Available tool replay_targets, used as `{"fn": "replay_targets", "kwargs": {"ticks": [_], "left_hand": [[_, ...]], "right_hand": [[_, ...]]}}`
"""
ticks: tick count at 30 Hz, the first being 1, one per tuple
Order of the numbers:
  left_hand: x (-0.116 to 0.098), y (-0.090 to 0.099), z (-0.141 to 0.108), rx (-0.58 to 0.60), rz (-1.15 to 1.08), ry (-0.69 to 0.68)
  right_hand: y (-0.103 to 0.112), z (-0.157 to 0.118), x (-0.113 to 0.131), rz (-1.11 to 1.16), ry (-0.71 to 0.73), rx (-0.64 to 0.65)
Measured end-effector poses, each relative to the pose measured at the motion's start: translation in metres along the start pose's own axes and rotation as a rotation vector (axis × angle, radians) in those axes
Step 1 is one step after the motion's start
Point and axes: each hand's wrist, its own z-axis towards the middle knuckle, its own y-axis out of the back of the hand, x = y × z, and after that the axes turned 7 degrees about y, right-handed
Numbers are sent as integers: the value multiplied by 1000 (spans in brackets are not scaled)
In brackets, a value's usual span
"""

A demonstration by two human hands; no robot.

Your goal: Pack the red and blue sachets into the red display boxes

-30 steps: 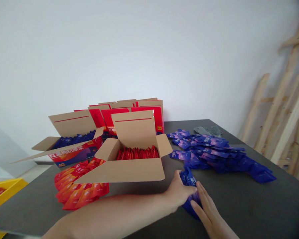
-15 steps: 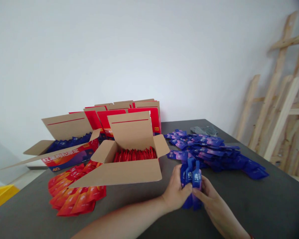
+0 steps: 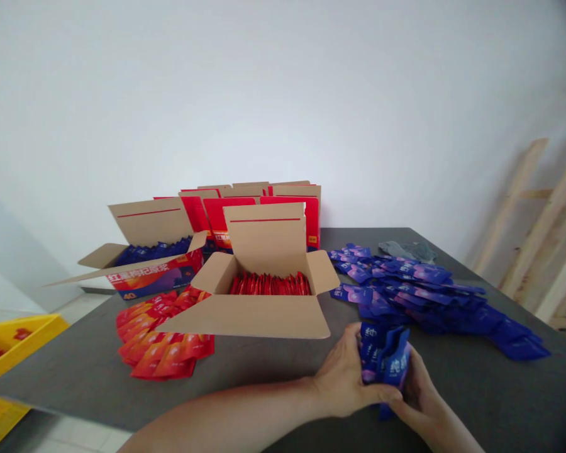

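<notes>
Near the table's front edge, my left hand [image 3: 346, 377] and my right hand [image 3: 419, 390] are closed around a small bunch of blue sachets [image 3: 382, 355], one hand on each side. The sachets stand upright between the palms, with both thumbs in front. Just beyond lies a spread pile of blue sachets [image 3: 419, 289]. Left of the hands is an open carton [image 3: 259, 318] with a row of red sachets [image 3: 270, 285] inside. Red sachets [image 3: 165, 340] lie fanned on the table to its left.
Another open carton [image 3: 155, 274] at the left holds blue sachets. More red cartons [image 3: 290, 207] stand behind on the dark table [image 3: 264, 371]. Clear plastic [image 3: 408, 250] lies at the back right. Yellow crates [image 3: 23, 327] are at far left, wooden frames [image 3: 538, 239] at far right.
The view has turned a little to the right. The held sachets have been drawn together and tilted, and my hands have come closer to the table's front edge.
</notes>
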Motion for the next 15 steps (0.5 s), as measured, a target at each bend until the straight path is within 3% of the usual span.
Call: {"fn": "replay_targets", "kwargs": {"ticks": [3, 9, 15], "left_hand": [[-4, -8, 2, -63, -26, 32], [-16, -17, 7, -81, -43, 12], [-14, -19, 3, -30, 3, 165]], "right_hand": [[9, 0, -3, -87, 0, 74], [12, 5, -8, -218, 135, 1], [26, -3, -14, -415, 54, 100]]}}
